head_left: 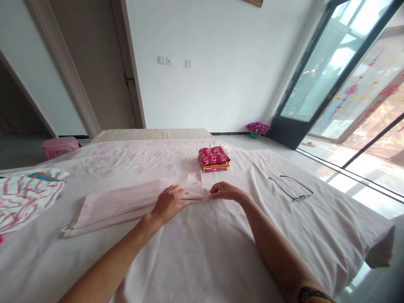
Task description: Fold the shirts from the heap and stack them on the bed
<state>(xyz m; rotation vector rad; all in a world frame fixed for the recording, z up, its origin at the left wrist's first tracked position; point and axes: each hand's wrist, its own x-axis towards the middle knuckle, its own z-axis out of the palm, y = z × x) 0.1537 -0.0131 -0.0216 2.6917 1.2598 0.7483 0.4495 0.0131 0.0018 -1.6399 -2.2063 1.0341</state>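
A pale pink pair of trousers, folded lengthwise into a long strip, lies across the cloth-covered surface. A white cord end shows at its left end. My left hand rests on top of the strip right of its middle, fingers stretched out and pressing lightly. At the strip's right end my right hand pinches the corner of the fabric between thumb and fingers. Just beyond my hands stands a small stack of folded cloth, red with white lettering on top and orange and patterned layers beneath.
Glasses lie unfolded on the pink bedsheet at right. A striped white and red cloth is crumpled at far left. Beyond are a pink stool, purple flowers, a brown door and a glass door.
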